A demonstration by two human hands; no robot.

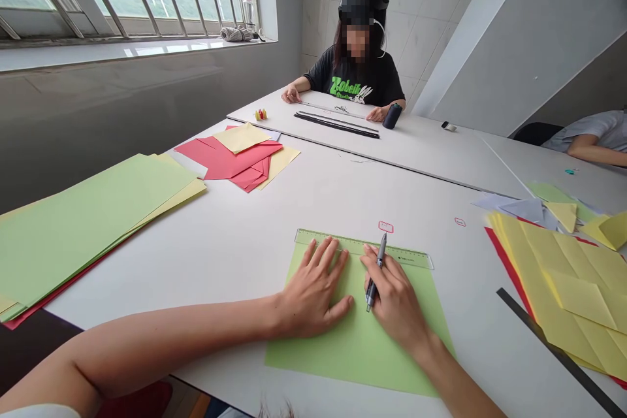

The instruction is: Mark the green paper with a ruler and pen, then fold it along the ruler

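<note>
Pressing ruler [409, 257] with flat, splayed left hand [313, 289]; right hand [398, 305] clamped on pen [377, 266].

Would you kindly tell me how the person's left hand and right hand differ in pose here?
The left hand lies flat with fingers spread, while the right hand is curled around a pen. The left hand's fingertips press on the see-through ruler; the right hand holds the pen slanted over that ruler. Both rest on the green sheet.
</note>
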